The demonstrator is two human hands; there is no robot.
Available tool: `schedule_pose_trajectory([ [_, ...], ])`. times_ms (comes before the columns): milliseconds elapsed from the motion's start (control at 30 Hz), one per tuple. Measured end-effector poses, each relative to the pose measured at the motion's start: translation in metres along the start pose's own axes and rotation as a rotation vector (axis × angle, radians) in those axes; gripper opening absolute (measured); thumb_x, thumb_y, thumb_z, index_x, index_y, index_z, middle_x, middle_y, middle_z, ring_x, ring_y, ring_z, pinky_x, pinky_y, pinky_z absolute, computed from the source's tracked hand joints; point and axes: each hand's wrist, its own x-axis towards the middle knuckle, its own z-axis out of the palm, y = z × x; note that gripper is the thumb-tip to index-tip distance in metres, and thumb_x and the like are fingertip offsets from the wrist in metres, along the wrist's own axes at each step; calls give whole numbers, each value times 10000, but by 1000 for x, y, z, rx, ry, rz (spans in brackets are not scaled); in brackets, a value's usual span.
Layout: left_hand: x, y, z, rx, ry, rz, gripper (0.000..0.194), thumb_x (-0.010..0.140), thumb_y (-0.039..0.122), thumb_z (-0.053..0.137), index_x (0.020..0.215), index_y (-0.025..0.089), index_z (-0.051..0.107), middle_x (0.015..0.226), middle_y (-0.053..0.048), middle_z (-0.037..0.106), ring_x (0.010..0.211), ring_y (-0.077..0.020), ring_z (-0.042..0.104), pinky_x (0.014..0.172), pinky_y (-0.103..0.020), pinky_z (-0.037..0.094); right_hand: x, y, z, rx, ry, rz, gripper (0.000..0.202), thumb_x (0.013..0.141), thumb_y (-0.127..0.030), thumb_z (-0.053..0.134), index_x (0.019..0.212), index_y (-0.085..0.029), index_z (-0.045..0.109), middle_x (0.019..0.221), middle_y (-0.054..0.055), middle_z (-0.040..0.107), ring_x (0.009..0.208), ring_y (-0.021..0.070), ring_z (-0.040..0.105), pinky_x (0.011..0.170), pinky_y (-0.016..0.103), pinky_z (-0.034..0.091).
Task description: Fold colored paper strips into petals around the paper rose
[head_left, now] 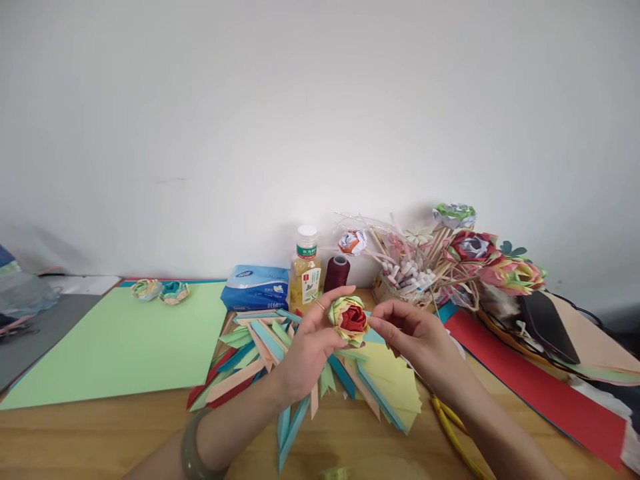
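Note:
A paper flower (353, 318) with a red centre and yellow-green outer petals is held up above the table. My left hand (313, 350) grips it from the left, fingers and thumb around its rim. At the flower's right edge, my right hand (413, 330) is closed in a pinch on an outer petal. Below both hands lies a spread of folded paper strips (250, 363) in blue, green, peach and red. Pale yellow paper pieces (393, 387) rest under the right hand.
Two finished paper flowers (174, 292) sit on green sheets (125, 347) at left. Behind the strips stand a tissue pack (255, 288), a bottle (306, 267) and a dark red thread spool (337, 272). At right are a basket of sticks (400, 290), yellow-handled scissors (453, 433) and red paper (540, 387).

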Motion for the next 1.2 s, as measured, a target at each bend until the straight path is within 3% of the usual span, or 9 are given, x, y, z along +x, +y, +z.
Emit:
schedule_pose_trajectory([
  [167,1,2,0,-21,-5,-33,556,627,41,524,1137,255,578,912,-12,635,858,-171,577,787,-326,486,-3,0,0,30,28,-60,219,817,-397,577,746,-189,582,599,-38,480,496,96,404,423,207,328],
  [300,0,4,2,-23,32,-31,559,593,28,521,1101,251,583,968,-13,626,824,-156,568,726,-291,483,-10,-2,1,-69,177,-250,122,852,-305,559,784,-206,582,678,-17,536,555,111,472,471,218,379],
  [433,-1,3,3,-15,19,-23,566,597,15,510,1111,242,576,951,-18,633,801,-148,564,716,-274,467,-13,-1,4,-281,207,-446,39,811,-230,617,824,-212,585,695,-9,562,570,122,501,504,232,414],
  [567,-1,3,2,-24,30,-26,561,592,18,512,1101,243,579,931,-13,631,804,-152,562,730,-291,479,-11,-1,2,-295,157,-400,21,830,-218,579,810,-209,576,703,-2,569,593,131,530,508,231,442],
  [800,0,5,0,-39,-8,-15,571,587,-4,512,1093,249,585,1063,-21,623,828,-153,587,704,-294,524,-14,-7,-4,-276,175,-399,64,848,-169,531,814,-207,570,723,-3,563,592,126,519,523,242,437],
  [1033,0,3,0,-38,-16,-35,632,554,-11,512,1108,278,610,1072,-1,608,795,-130,574,672,-273,532,-18,-8,-1,-349,205,-697,180,834,-62,523,893,-215,598,774,14,566,648,123,537,543,228,448],
  [1200,-2,1,-1,-11,-144,-29,713,534,3,498,1194,264,567,1008,-4,630,907,-155,559,810,-283,471,-18,-8,3,-407,262,-776,218,815,-49,554,941,-210,633,760,17,578,640,118,564,519,210,460],
])
